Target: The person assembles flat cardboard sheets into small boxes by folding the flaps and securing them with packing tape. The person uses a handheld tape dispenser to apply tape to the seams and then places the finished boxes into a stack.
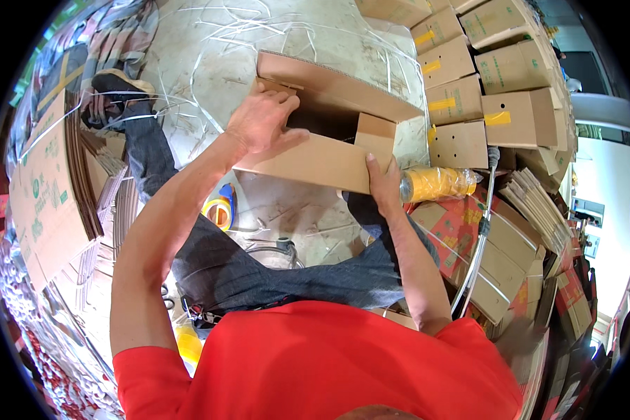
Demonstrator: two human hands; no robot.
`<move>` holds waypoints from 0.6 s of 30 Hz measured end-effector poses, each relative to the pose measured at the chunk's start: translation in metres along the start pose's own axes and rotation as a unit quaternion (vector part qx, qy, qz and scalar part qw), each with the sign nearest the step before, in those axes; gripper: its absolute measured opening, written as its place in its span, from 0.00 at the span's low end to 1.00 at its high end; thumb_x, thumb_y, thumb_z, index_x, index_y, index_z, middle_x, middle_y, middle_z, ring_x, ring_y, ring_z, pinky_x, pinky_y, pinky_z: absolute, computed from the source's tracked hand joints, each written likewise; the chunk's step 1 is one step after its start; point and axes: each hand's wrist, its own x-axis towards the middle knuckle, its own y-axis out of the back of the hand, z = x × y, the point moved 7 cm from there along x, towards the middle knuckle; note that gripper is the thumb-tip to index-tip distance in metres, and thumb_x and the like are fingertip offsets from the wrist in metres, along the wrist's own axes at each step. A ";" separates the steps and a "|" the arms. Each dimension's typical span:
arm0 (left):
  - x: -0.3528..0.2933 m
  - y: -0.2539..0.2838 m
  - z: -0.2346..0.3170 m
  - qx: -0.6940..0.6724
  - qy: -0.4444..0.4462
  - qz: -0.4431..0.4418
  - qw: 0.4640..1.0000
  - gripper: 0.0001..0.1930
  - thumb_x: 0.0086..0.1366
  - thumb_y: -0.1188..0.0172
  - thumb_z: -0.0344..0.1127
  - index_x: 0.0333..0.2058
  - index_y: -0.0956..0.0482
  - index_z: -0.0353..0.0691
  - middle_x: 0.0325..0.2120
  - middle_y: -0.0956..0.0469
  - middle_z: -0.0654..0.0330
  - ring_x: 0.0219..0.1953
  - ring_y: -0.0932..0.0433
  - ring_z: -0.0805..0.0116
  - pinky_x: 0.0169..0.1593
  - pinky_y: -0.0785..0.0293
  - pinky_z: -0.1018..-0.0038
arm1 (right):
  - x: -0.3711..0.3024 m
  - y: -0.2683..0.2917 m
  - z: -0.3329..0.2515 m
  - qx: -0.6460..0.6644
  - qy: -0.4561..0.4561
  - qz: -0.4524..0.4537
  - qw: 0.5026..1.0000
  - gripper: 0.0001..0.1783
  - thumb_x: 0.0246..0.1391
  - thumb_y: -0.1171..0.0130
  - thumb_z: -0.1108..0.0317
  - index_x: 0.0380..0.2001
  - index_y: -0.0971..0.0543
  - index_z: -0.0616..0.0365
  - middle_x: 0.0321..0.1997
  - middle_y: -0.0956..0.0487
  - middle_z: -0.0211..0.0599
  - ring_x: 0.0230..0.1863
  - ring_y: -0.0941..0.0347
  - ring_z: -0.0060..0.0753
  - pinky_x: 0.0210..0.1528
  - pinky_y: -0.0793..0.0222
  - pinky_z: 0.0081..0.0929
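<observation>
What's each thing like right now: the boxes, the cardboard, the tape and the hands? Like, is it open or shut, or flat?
Cardboard box: open at the top, tilted or level unclear.
Left hand: curled over the box's left end.
Right hand: gripping its near right corner.
Stacked boxes: piled up, several with yellow tape.
Cardboard stack: folded flat.
Yellow tape pack: in clear wrap.

The scuffed, pale floor [339, 29] carries loose white straps [266, 28] toward its far edge, stacked cartons [457, 143] along its right edge.
</observation>
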 end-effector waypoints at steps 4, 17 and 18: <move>-0.026 0.024 -0.019 0.001 0.024 0.258 0.966 0.24 0.60 0.29 0.48 0.49 0.21 0.39 0.45 0.19 0.51 0.52 0.22 0.48 0.57 0.29 0.53 | -0.001 -0.008 -0.004 0.042 0.001 0.020 0.999 0.26 0.67 0.36 0.53 0.57 0.22 0.63 0.53 0.16 0.47 0.55 0.20 0.37 0.59 0.27 0.35; -0.102 -0.045 -0.066 -0.380 0.238 0.180 0.875 0.56 0.63 0.27 0.49 0.74 0.53 0.22 0.66 0.34 0.32 0.69 0.35 0.42 0.73 0.40 0.60 | 0.000 -0.016 0.006 0.036 -0.036 -0.072 0.996 0.28 0.70 0.41 0.52 0.62 0.24 0.64 0.57 0.18 0.43 0.58 0.23 0.36 0.63 0.30 0.35; -0.109 -0.045 -0.063 -0.378 0.246 0.190 0.872 0.55 0.63 0.26 0.48 0.74 0.52 0.22 0.65 0.32 0.33 0.68 0.33 0.43 0.72 0.38 0.59 | -0.003 -0.017 -0.001 0.021 -0.043 -0.074 0.996 0.28 0.70 0.41 0.52 0.62 0.24 0.64 0.58 0.18 0.43 0.59 0.24 0.36 0.64 0.31 0.35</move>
